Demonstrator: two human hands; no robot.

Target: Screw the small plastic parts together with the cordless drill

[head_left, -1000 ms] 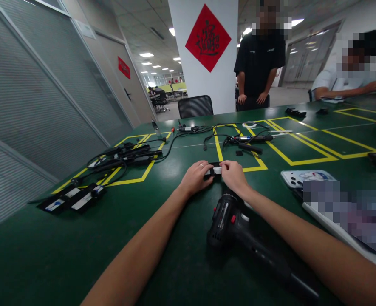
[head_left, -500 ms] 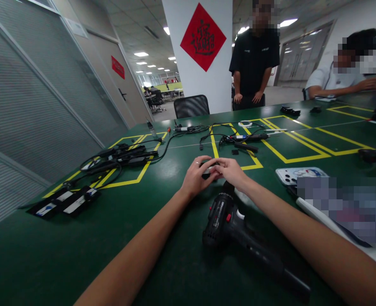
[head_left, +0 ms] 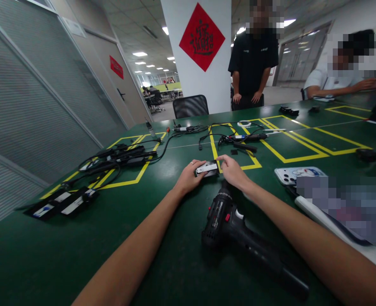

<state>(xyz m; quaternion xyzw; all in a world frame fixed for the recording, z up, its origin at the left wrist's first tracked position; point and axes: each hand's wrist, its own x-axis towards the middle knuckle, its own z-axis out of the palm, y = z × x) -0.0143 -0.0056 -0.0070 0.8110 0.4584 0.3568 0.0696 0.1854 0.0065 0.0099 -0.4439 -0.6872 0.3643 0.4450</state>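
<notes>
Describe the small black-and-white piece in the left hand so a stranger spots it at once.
On the dark green table, find the black, pistol-shaped power tool lying in the foreground. Just beyond it, the bare left hand holds a small, flat black-and-white piece. Similar black-and-white slabs lie farther left, but only this one is held.

Left hand [head_left: 188,177] shifted toward left edge of the table [head_left: 162,267], right hand [head_left: 234,172] toward its right edge, black-and-white piece [head_left: 208,168] now more uncovered.
</notes>
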